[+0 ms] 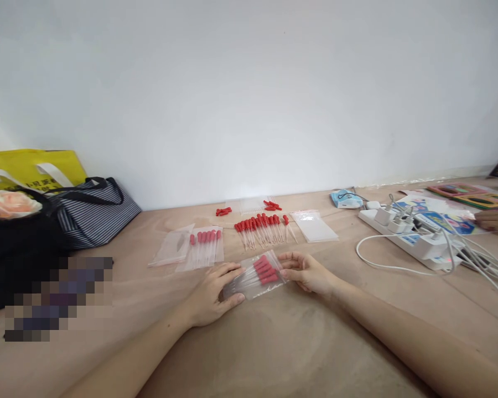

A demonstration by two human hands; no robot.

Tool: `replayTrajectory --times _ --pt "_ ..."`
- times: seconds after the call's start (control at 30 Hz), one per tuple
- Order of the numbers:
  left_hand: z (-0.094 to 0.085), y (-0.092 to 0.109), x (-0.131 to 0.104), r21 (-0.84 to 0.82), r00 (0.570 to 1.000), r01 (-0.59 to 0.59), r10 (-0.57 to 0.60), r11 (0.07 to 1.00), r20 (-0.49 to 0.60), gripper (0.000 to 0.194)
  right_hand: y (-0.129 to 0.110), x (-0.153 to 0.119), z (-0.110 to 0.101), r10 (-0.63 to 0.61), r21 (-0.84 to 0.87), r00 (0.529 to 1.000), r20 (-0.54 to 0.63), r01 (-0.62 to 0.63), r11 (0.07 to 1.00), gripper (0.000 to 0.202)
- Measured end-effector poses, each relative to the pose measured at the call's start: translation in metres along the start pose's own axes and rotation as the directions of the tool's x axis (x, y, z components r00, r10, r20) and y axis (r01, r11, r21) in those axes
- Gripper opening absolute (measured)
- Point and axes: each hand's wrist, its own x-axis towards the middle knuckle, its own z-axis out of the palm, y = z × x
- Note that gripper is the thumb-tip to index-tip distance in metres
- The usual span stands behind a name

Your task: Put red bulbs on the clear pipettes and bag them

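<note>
A clear zip bag (253, 279) holds several droppers with red rubber bulbs, bulbs toward the right. My left hand (211, 296) grips its left end between thumb and fingers. At the right end, my right hand (309, 273) pinches the edge near the bulbs. Beyond the hands, a row of loose droppers (261, 229) lies on the table. Another filled bag of droppers (207, 249) rests to the left, beside flat clear bags (170, 246). A stack of clear bags (315, 225) lies to the right of the row.
Small piles of red bulbs (224, 211) lie near the wall. At right are a power strip (410, 240) with plugs and cables, a blue mask packet (346, 199) and another person's hand (496, 220). Bags, including a striped bag (99, 215), stand at left.
</note>
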Motion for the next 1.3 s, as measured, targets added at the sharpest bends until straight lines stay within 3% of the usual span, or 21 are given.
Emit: replayTrajectory --times 0.17,0.33,0.53,0.63,0.7,0.9,1.0,1.1,1.2,1.3 --pt "-0.001 0.001 0.001 -0.008 0.998 -0.007 0.006 1.0 -0.06 0.04 -0.004 -0.002 0.0 0.004 -0.018 0.998 -0.063 -0.005 1.0 0.044" --pt "0.003 -0.005 0.018 -0.164 0.969 0.111 -0.143 0.98 -0.2 0.032 -0.003 0.001 0.003 0.007 -0.101 0.998 -0.063 -0.013 0.995 0.045" --pt "0.003 -0.002 0.061 -0.321 0.971 0.219 -0.237 0.921 -0.016 0.047 -0.002 0.003 0.005 -0.003 -0.137 0.998 -0.059 -0.006 0.991 0.043" --pt "-0.001 0.002 0.081 -0.336 0.926 0.373 -0.327 0.865 0.189 0.058 0.001 0.002 0.005 -0.035 -0.143 0.996 -0.077 0.023 0.989 0.042" --pt "-0.002 0.005 0.088 -0.343 0.899 0.421 -0.335 0.84 0.283 0.049 0.004 0.001 0.005 -0.059 -0.129 0.995 -0.082 0.048 0.99 0.042" --pt "-0.005 0.009 0.076 -0.409 0.915 0.4 -0.334 0.82 0.226 0.032 0.01 0.0 0.002 -0.125 -0.107 0.989 -0.08 0.116 0.987 0.04" --pt "-0.01 0.001 0.057 -0.565 0.908 0.405 -0.389 0.719 0.156 0.032 0.013 0.001 0.001 -0.147 -0.101 0.983 -0.112 0.136 0.986 0.036" --pt "-0.022 -0.02 0.044 -0.732 0.828 0.352 -0.559 0.583 -0.048 0.038 0.014 0.002 0.001 -0.146 -0.101 0.981 -0.126 0.133 0.986 0.035" --pt "-0.036 -0.048 0.043 -0.689 0.613 0.415 -0.743 0.594 -0.271 0.033 0.016 0.003 0.001 -0.143 -0.1 0.982 -0.123 0.131 0.986 0.035" --pt "-0.044 -0.07 0.048 -0.652 0.495 0.495 -0.803 0.575 -0.332 0.034 0.016 0.003 0.0 -0.148 -0.095 0.98 -0.13 0.137 0.986 0.034"
